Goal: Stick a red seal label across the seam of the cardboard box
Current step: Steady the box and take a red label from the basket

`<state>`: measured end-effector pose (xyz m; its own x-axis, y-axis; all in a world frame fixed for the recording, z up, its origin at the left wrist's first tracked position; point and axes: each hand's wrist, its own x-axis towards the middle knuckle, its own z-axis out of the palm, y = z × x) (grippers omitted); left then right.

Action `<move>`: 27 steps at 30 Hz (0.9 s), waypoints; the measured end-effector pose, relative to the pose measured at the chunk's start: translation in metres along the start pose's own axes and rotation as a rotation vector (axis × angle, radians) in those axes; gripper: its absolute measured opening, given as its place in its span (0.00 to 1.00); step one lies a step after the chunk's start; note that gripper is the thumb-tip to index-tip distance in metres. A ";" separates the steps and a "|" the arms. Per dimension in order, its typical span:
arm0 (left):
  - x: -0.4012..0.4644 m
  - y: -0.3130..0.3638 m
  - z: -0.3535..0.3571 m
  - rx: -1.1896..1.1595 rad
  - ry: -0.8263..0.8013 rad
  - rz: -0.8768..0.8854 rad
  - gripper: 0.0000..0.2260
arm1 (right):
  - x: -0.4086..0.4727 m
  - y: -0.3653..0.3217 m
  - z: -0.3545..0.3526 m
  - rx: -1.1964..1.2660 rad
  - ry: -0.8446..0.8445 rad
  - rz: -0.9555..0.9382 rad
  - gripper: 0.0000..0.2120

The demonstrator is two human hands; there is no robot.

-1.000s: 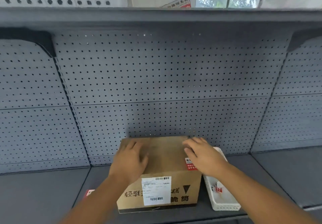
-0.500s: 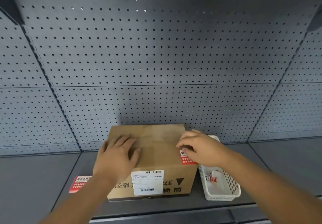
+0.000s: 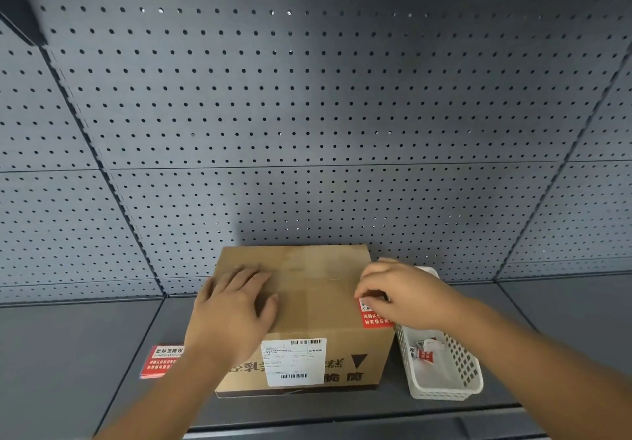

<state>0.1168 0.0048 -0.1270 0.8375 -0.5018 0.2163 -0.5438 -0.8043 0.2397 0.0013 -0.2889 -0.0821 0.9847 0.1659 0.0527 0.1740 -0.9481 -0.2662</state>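
Observation:
A brown cardboard box (image 3: 318, 289) with a white shipping label on its front stands on the grey shelf. My left hand (image 3: 232, 306) lies flat on the left half of the box top, fingers spread. My right hand (image 3: 407, 294) is at the box's near right corner, its fingertips curled down onto a red seal label (image 3: 372, 318). The label wraps over that top edge and down the front face. My fingers hide the label's upper part.
A stack of red labels (image 3: 160, 361) lies on the shelf (image 3: 85, 354) left of the box. A white perforated basket (image 3: 448, 371) with a few small red-and-white pieces stands right of the box. Grey pegboard (image 3: 307, 114) backs the shelf.
The view has tilted down and closer. My right hand has slid from flat on the box top to its near right edge, fingers curled onto the red label. My left hand stays flat.

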 end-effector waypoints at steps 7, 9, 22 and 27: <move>0.000 -0.001 0.002 -0.005 0.014 0.005 0.27 | 0.013 0.002 -0.004 -0.049 -0.051 -0.049 0.05; 0.000 -0.001 0.002 -0.009 0.016 0.007 0.27 | 0.016 0.002 -0.007 -0.107 -0.082 -0.096 0.04; 0.000 0.000 0.002 0.000 0.026 0.002 0.26 | 0.015 0.001 -0.007 -0.229 -0.113 -0.207 0.05; 0.000 0.000 0.002 -0.006 0.032 0.000 0.26 | 0.014 0.006 -0.012 -0.156 -0.102 -0.164 0.06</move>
<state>0.1171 0.0043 -0.1285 0.8357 -0.4908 0.2465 -0.5437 -0.8026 0.2454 0.0165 -0.2956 -0.0710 0.9402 0.3403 -0.0167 0.3366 -0.9353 -0.1094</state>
